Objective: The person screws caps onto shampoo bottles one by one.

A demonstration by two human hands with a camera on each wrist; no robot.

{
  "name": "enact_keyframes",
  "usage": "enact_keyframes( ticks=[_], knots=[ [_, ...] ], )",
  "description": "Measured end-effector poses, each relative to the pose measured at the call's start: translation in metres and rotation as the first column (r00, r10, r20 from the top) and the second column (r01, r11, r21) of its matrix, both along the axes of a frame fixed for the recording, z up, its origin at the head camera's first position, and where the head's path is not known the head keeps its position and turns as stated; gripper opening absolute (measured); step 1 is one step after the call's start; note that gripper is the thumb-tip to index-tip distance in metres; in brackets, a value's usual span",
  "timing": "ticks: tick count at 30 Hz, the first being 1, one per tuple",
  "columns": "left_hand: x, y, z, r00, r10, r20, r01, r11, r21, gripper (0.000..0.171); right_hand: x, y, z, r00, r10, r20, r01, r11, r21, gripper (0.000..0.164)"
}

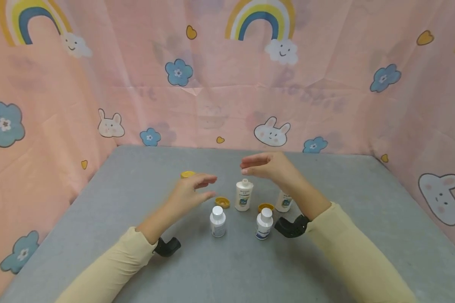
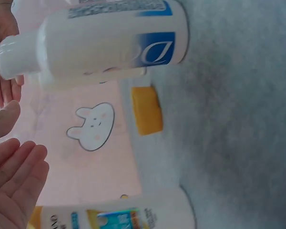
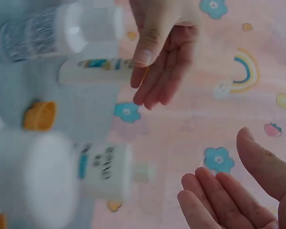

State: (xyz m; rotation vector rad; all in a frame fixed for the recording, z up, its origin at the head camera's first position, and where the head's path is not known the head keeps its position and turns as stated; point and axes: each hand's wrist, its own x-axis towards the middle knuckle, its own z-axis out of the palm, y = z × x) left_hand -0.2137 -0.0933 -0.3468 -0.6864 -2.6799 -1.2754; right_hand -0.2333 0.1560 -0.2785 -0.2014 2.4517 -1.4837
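Dead centre stands the cream bottle (image 1: 243,198), upright on the grey table (image 1: 349,185), its neck bare. Up to its right hangs the right hand (image 1: 270,168), fingers extended above the thumb, grasping nothing! Across on the left, the left hand (image 1: 191,189), fingers and thumb apart: that grip is released too. A yellow cap (image 1: 222,203) lies just left of the cream bottle; a second lid (image 1: 266,206) sits to its near right, partly behind the right white bottle (image 1: 263,227). That one is upright and capped, and so is the left white bottle (image 1: 218,224), also on the near side. Farther right, a matching bottle (image 1: 283,203) peeks past the right forearm (image 1: 309,200), its top hidden. Far left, a yellow-topped bottle (image 1: 187,174), mostly masked by the left hand. Pale yellow sleeves (image 1: 111,263), black wrist cameras (image 1: 167,247), and a pink curtain (image 1: 220,54) on the far side!
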Motion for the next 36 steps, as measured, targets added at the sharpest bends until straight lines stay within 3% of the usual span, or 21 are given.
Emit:
enact_keyframes(
  ticks=[5, 9, 13, 20, 30, 36],
  knots=[
    [-0.005, 0.010, -0.009, 0.984, 0.013, 0.175, -0.016, 1.000, 0.014, 0.042, 0.004, 0.013, -0.016, 0.999, 0.007, 0.035, -0.008, 0.999, 0.037, 0.054],
    [-0.010, 0.018, -0.015, 0.966, -0.006, 0.260, -0.005, 0.999, 0.041, 0.047, 0.005, 0.015, -0.026, 0.999, 0.016, 0.035, -0.018, 0.998, 0.052, 0.057],
    [-0.015, 0.022, -0.022, 0.957, -0.030, 0.288, 0.015, 0.998, 0.053, 0.051, 0.005, 0.014, -0.035, 1.000, 0.023, 0.021, -0.025, 0.997, 0.076, 0.056],
    [-0.021, 0.024, -0.031, 0.947, 0.000, 0.321, 0.003, 1.000, -0.009, 0.054, 0.002, 0.010, -0.053, 1.000, 0.015, 0.023, -0.017, 0.996, 0.091, 0.055],
    [-0.025, 0.026, -0.039, 0.923, 0.028, 0.384, -0.009, 0.999, -0.051, 0.044, 0.000, 0.005, -0.068, 0.998, -0.014, 0.055, 0.009, 0.996, 0.094, 0.052],
    [-0.025, 0.028, -0.041, 0.926, 0.021, 0.376, 0.010, 0.997, -0.082, 0.039, -0.001, 0.004, -0.074, 0.997, -0.012, 0.081, 0.005, 0.995, 0.096, 0.048]
  ],
)
